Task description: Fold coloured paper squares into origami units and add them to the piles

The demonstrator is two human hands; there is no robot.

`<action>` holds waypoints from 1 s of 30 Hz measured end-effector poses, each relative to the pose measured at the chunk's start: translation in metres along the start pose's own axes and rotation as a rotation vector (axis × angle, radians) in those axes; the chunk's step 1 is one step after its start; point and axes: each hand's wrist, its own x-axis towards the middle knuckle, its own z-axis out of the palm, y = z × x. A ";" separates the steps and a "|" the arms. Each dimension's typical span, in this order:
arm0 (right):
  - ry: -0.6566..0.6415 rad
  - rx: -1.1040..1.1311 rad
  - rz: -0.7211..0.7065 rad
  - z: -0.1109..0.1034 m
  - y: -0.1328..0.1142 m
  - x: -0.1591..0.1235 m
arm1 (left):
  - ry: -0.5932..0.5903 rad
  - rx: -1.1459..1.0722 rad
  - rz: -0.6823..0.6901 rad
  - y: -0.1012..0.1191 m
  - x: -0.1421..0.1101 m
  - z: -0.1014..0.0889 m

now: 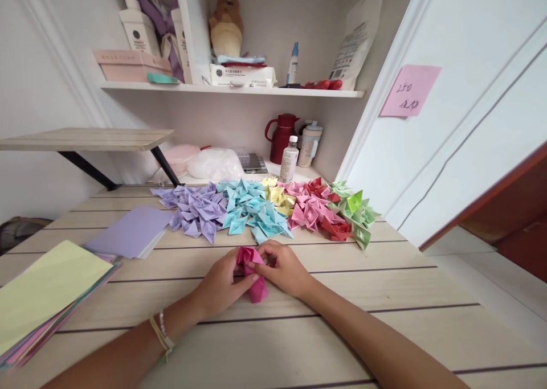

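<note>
Between my two hands is a bright pink piece of folded paper (257,290), partly opened out at its top. My left hand (220,283) pinches it from the left, thumb across its front. From the other side my right hand (282,266) grips it, thumb and fingers at its upper right edge. Some fingertips are hidden behind the paper. Just beyond my hands lies a wide heap of folded paper boats, grouped by colour: purple boats (199,207), blue boats (252,204), yellow boats (278,197), pink boats (310,211), red boats (336,229) and green boats (361,215).
At the left lie a stack of coloured paper sheets (51,292), yellow on top, and a smaller purple-topped stack (130,229). A raised wooden stand (89,139) is behind them. A bottle (289,161), a red jug (282,138) and a plastic bag (216,164) stand beyond the boats.
</note>
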 end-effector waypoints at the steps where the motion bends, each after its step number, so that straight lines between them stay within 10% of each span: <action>1: -0.001 -0.001 -0.001 0.000 0.000 0.000 | 0.001 -0.001 -0.001 0.000 0.000 0.000; 30: -0.010 -0.002 0.008 -0.001 0.000 0.000 | -0.004 0.007 -0.008 0.003 0.000 0.000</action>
